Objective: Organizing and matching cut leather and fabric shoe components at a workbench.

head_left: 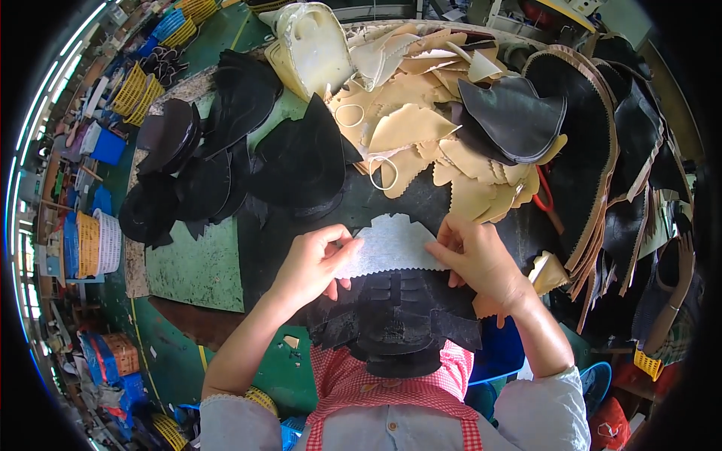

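Note:
Between my two hands is a pale grey-white shoe piece [395, 244] with a zigzag lower edge and notches along its curved top. My left hand [320, 259] pinches its left end between thumb and fingers. At the right end, my right hand [477, 255] pinches it the same way. Below it, black leather shoe pieces [395, 301] lie layered at the table's near edge, in front of my red checked apron [391, 402]. Beyond my hands, tan zigzag-edged pieces [410, 128] lie in a loose heap.
Stacks of black pieces [297, 161] lie left of the tan heap, near a cream plastic container [312, 49]. Long black leather pieces [579, 150] pile up on the right, beside a red-handled tool [544, 192]. Another person's arm [681, 282] shows at far right.

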Action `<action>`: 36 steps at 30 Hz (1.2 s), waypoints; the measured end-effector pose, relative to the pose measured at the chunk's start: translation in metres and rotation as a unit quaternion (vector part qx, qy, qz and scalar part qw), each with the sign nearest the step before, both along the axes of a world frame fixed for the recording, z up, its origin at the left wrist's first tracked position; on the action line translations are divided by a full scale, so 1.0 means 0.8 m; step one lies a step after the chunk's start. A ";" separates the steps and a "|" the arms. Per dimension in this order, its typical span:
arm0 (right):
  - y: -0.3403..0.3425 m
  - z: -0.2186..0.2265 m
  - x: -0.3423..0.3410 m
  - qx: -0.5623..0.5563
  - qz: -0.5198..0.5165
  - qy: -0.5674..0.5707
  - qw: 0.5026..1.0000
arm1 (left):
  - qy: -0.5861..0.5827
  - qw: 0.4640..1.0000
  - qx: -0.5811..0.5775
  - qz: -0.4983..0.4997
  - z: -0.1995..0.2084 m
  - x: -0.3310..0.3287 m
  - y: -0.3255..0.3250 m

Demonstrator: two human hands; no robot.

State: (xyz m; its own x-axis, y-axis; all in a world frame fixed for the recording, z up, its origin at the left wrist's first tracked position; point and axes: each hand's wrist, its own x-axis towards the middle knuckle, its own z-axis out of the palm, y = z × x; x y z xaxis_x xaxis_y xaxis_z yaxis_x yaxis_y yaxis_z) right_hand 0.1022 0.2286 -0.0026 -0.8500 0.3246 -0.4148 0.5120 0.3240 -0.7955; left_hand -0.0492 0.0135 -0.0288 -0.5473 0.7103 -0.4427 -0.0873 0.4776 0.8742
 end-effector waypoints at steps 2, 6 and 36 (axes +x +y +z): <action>0.009 -0.013 0.001 0.169 0.066 0.018 0.983 | 0.323 0.941 -0.043 -0.097 -0.006 -0.005 0.008; 0.016 0.015 -0.011 0.386 0.163 -0.021 0.908 | 0.482 0.876 -0.025 -0.007 0.005 -0.042 0.006; -0.058 -0.061 -0.156 0.269 0.267 0.297 0.877 | 0.654 0.756 0.017 -0.030 -0.046 -0.108 -0.017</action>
